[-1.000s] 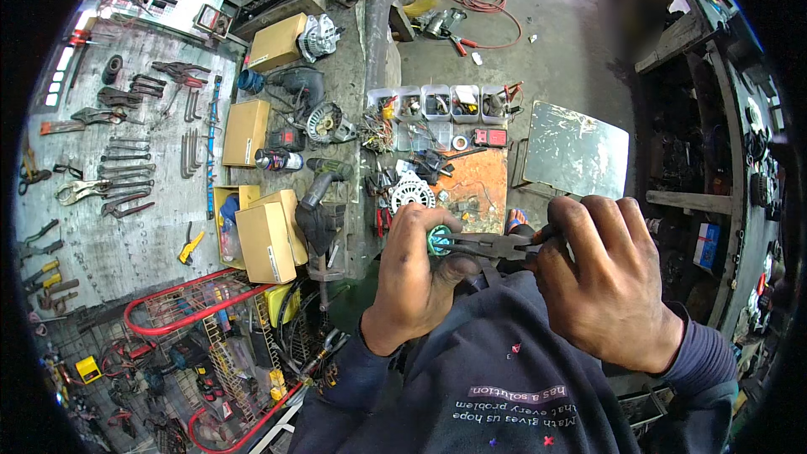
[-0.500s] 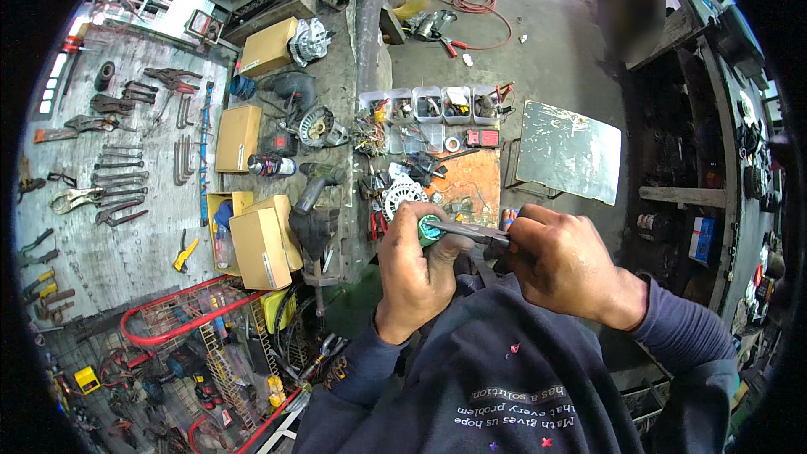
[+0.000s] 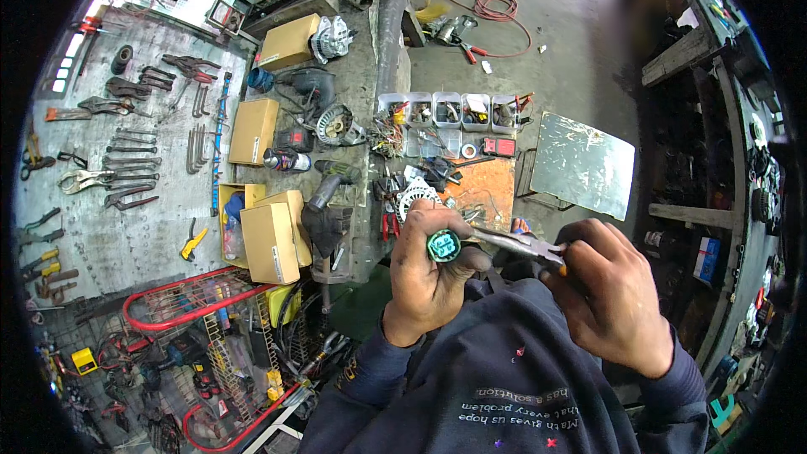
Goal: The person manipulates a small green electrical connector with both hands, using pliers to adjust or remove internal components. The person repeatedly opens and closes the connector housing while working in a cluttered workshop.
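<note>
Cluttered workbench (image 3: 357, 97); right of it, the left hand (image 3: 418, 290) pinching close by, the right hand (image 3: 614, 290) farther off, curled round pliers (image 3: 514, 242); in the pinch, a green connector (image 3: 443, 245), probably light, stiff plastic, best held by its sides.

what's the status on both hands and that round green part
Left hand gripping round green part. Right hand on pliers, nose pointing left. Plier tips close by left fingers, contact unclear.

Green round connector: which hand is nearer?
Left: the left hand holds the green round connector; the right hand is off to the connector's right, gripping the long-nose pliers.
</note>
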Action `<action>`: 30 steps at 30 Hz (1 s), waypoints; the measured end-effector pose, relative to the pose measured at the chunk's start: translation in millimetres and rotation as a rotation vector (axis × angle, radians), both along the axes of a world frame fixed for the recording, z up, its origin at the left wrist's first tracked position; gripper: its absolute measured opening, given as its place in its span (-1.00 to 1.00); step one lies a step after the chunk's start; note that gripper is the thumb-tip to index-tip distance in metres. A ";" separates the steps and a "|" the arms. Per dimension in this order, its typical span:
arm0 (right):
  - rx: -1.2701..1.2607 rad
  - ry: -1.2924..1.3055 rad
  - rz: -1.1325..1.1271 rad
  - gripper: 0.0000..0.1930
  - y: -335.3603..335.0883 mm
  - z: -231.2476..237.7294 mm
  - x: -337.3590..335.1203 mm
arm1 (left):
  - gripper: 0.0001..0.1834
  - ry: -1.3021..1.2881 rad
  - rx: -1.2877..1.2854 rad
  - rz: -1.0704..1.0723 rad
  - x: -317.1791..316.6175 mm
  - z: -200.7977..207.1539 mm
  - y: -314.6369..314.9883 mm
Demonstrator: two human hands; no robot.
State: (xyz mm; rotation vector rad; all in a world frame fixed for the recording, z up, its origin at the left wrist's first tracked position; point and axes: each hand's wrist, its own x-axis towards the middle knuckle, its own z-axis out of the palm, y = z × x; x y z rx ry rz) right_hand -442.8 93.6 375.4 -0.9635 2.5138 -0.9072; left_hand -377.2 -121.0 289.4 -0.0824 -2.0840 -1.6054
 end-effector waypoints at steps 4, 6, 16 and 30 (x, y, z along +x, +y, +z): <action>0.095 0.122 0.060 -0.78 2.9 25.7 2.6 | -0.48 0.031 -0.077 -0.056 0.0 4.3 -2.3; 0.121 0.232 0.046 -0.77 1.2 30.2 5.9 | -0.44 0.029 -0.080 -0.047 0.2 5.5 0.7; 0.085 0.201 0.052 -0.85 10.0 20.5 -21.8 | -0.43 -0.094 -0.116 -0.024 5.8 5.2 -12.1; 0.376 -0.232 -0.400 -0.56 -18.2 -523.3 -2.5 | -0.60 -0.680 0.429 -0.106 24.3 -96.3 21.4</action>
